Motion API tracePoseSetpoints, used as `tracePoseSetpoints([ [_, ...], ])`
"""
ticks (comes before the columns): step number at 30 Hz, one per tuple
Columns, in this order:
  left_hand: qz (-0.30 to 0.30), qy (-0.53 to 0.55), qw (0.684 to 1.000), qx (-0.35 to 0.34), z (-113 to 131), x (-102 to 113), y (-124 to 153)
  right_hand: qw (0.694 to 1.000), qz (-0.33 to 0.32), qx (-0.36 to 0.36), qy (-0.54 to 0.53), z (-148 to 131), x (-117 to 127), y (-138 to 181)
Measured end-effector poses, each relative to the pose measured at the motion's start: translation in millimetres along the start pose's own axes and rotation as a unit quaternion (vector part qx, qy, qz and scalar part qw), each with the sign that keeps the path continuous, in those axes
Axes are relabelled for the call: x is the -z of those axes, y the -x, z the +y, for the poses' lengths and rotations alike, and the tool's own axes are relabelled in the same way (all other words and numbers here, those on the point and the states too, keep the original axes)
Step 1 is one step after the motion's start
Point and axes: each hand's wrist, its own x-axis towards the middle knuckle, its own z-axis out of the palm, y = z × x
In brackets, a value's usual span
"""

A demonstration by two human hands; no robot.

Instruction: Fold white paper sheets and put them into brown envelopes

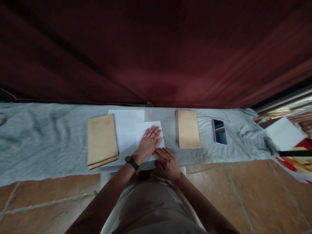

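My left hand lies flat on a small folded-looking sheet of white paper, fingers stretched out and pointing away from me. My right hand rests at the near right corner of that paper, its fingers extended and touching the edge beside my left hand. Beneath and to the left spreads a larger white sheet. A stack of brown envelopes overlaps the left side of this sheet. Another brown envelope stack lies to the right of my hands.
A phone lies farther right on the grey cloth covering the long narrow table. A dark red curtain-like surface rises behind it. At the far right are a white sheet and a colourful printed item. Tiled floor shows below.
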Motion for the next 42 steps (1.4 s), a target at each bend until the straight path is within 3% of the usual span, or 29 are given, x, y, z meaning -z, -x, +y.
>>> tracePoseSetpoints([
  [11, -0.01, -0.009, 1.0, -0.027, -9.0, -1.9, 12.7, 1.0, 0.001, 0.0, -0.003, 1.3, 0.1, -1.2],
  [21, -0.011, -0.016, 1.0, -0.003, -10.7, 10.6, 77.8, 1.0, 0.023, 0.011, 0.003, 2.7, -1.5, -1.5],
  [29, -0.014, -0.012, 0.999, -0.026, -4.9, 16.0, 116.7, 1.0, 0.027, 0.006, 0.002, -0.5, 1.3, -2.6],
  [36, -0.009, -0.03, 0.999, -0.035, 5.4, 16.3, 122.4, 1.0, 0.023, 0.008, 0.001, -1.2, 1.5, -1.3],
  [42, -0.045, -0.061, 0.995, -0.058, 6.0, 20.2, 121.1, 1.0, -0.001, 0.003, -0.025, -0.2, 12.8, -9.2],
])
